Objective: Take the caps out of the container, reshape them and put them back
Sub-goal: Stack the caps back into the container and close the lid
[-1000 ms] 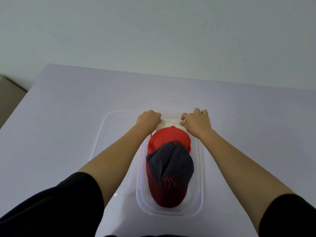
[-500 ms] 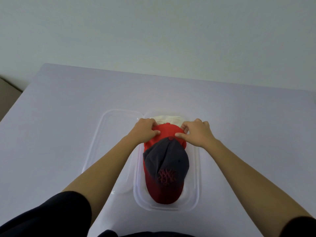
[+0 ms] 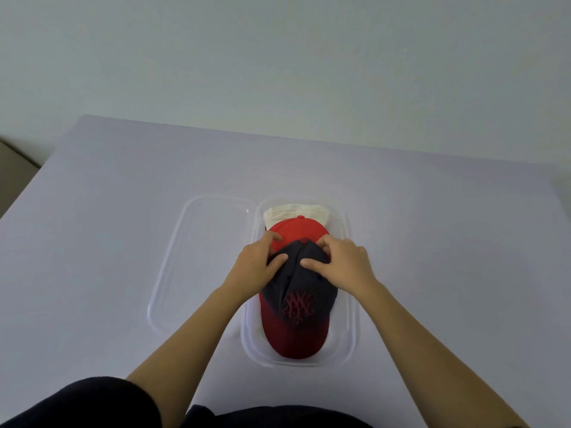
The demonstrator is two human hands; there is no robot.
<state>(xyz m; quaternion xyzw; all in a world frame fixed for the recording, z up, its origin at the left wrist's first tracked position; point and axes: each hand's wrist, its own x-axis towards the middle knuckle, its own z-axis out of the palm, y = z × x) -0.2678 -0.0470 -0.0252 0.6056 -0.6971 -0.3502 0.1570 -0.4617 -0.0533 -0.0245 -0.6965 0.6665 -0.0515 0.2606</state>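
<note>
A clear plastic container (image 3: 350,304) holds three stacked caps. On top lies a dark navy cap (image 3: 304,295) with a red embroidered logo and a red brim pointing toward me. A bright red cap (image 3: 298,228) shows behind it, and a cream cap (image 3: 295,210) peeks out at the far end. My left hand (image 3: 258,262) grips the left side of the navy cap's crown. My right hand (image 3: 341,262) presses and pinches its right side, thumb on the top panel.
The container's clear lid (image 3: 200,261) lies flat on the table (image 3: 108,211) just left of the container. A pale wall rises behind the table's far edge. My dark sleeves fill the bottom of the view.
Both hands moved toward me, from the cream cap at the far end, over the red cap, onto the navy cap's crown.
</note>
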